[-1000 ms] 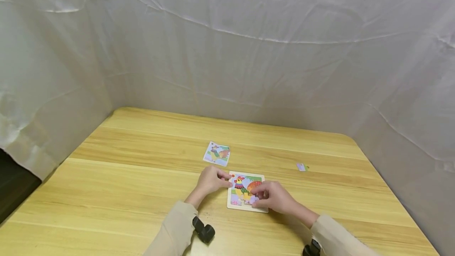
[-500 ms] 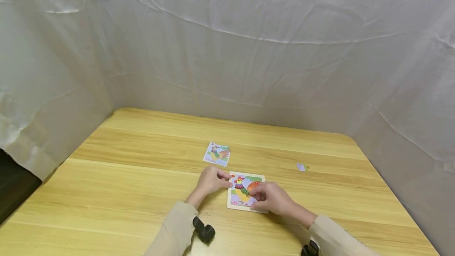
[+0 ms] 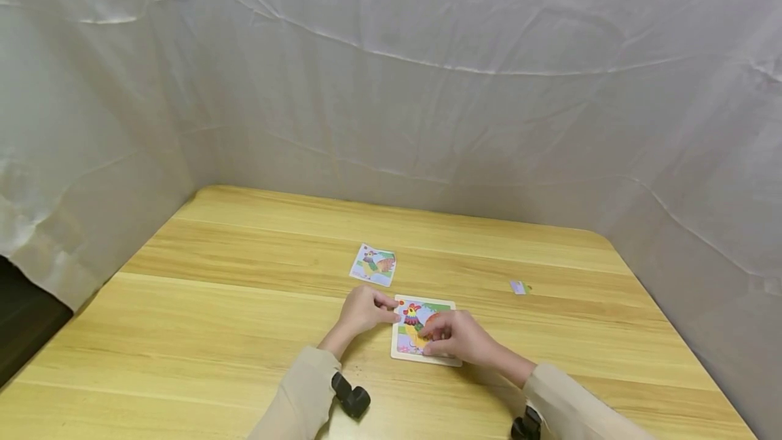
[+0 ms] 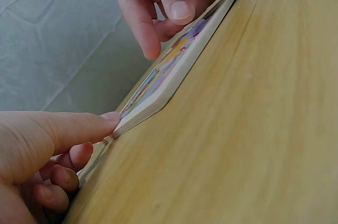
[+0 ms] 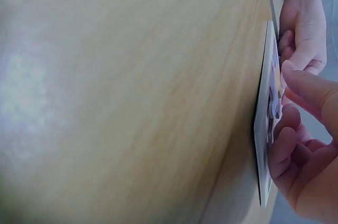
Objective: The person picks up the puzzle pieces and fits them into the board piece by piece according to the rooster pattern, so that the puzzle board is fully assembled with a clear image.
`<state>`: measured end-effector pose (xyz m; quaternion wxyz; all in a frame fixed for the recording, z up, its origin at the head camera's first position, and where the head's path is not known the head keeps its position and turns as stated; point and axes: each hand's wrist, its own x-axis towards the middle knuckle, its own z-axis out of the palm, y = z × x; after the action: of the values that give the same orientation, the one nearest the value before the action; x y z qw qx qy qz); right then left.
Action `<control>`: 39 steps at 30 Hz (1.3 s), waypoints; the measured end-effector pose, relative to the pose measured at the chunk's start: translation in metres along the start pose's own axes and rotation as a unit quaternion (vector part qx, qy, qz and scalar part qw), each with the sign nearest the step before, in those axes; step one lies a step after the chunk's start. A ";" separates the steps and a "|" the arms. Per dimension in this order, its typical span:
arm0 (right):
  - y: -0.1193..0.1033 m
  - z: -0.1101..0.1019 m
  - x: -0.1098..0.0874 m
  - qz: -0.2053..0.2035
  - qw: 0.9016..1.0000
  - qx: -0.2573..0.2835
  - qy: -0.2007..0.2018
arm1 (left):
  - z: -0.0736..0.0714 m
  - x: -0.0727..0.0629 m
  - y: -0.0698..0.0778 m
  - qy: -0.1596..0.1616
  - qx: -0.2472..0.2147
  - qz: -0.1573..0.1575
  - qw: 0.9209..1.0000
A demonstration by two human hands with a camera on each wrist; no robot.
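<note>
A wooden jigsaw puzzle (image 3: 413, 333) with a bright rooster picture lies flat on the table in a pale frame. My left hand (image 3: 362, 309) holds its left edge, the thumb on the rim in the left wrist view and the other fingers curled beside it. Over the puzzle's right part is my right hand (image 3: 461, 341). Its thumb and forefinger stand apart, with no piece visible between them in the left wrist view. In the right wrist view some puzzle pieces (image 5: 273, 102) sit slightly uneven. The lower right of the picture is hidden by my right hand.
A paper card (image 3: 373, 265) with a matching rooster picture lies behind the puzzle, to the left. Farther right on the wooden table (image 3: 244, 331) is a small loose puzzle piece (image 3: 518, 287), with a green bit beside it. Grey cloth (image 3: 391, 121) hangs around the table.
My right hand has shifted a little left across the puzzle. The pieces near its lower edge, tilted and uneven before, now lie flatter. My left hand has stayed at the left edge.
</note>
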<state>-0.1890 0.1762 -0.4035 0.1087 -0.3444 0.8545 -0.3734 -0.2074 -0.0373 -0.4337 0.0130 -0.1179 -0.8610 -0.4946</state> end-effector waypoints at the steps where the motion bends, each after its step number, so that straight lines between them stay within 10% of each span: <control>1: 0.000 0.000 0.000 0.001 1.000 0.004 -0.001 | 0.000 0.000 0.000 0.000 0.000 0.000 1.000; 23: 0.001 -0.001 0.002 0.008 1.000 0.016 -0.019 | -0.001 0.000 0.000 -0.001 0.003 -0.001 1.000; 39: 0.019 -0.024 -0.012 0.053 0.997 0.018 0.046 | 0.000 -0.001 -0.001 -0.002 -0.001 -0.007 1.000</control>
<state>-0.2006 0.2067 -0.4016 0.0954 -0.2788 0.8688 -0.3980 -0.2068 -0.0380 -0.4343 0.0070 -0.1126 -0.8613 -0.4954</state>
